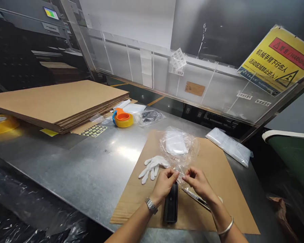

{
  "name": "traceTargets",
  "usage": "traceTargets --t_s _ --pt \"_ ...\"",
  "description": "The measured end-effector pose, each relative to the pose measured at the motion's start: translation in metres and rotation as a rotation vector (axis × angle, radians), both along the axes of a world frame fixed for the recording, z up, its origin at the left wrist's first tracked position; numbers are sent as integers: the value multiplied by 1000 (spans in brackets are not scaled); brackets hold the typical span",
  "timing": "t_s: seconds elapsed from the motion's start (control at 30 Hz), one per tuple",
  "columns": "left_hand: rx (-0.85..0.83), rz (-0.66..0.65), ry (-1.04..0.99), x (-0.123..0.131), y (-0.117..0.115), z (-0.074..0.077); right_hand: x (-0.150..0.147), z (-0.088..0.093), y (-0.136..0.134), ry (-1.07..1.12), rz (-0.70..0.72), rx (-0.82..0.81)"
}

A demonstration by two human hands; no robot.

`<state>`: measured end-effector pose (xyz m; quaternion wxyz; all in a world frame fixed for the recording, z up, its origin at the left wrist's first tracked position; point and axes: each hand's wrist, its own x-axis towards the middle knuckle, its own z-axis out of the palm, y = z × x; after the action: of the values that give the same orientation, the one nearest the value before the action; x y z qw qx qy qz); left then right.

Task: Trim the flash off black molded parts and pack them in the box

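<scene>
My left hand [166, 182] and my right hand [199, 182] face each other over a cardboard sheet [218, 175], fingertips pinched together. A small piece of clear plastic, looking like a bag [181, 177], shows between them, its edges hard to make out. Just below my left hand lies a long, narrow black case [170, 206], its far end partly covered by the fingers. A slim silver-and-black tool, perhaps a utility knife [196, 198], rests beneath my right hand and forearm. White gloves [154, 167] lie left of my hands. Beyond them sits crumpled clear wrap around a white stack [176, 141].
Stacked cardboard [58, 101] occupies the metal table's [91, 168] back left. Nearby are an orange tape dispenser [123, 118], a sticker sheet [93, 130] and a bagged dark item [150, 117]. A plastic-wrapped pack [229, 145] lies right. A clear panel [162, 74] stands behind.
</scene>
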<state>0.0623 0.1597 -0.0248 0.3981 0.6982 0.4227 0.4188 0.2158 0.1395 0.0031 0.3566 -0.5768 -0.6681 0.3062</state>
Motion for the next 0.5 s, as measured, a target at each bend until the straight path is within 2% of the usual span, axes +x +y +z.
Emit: traceTargets --t_s 0.17,0.3,0.37,0.43,0.5 --pt "196 101 165 -13 -16 2 -8 4 -8 -54 2 62" --pt "362 32 291 -16 -23 7 -22 12 -14 -110 66 104" --pt "403 43 346 -18 -24 6 -25 14 -17 -140 94 105" --pt "428 102 382 -23 -23 3 -25 11 -23 -179 61 99" --pt "444 184 405 -29 -23 -4 -27 3 -32 -236 -51 69"
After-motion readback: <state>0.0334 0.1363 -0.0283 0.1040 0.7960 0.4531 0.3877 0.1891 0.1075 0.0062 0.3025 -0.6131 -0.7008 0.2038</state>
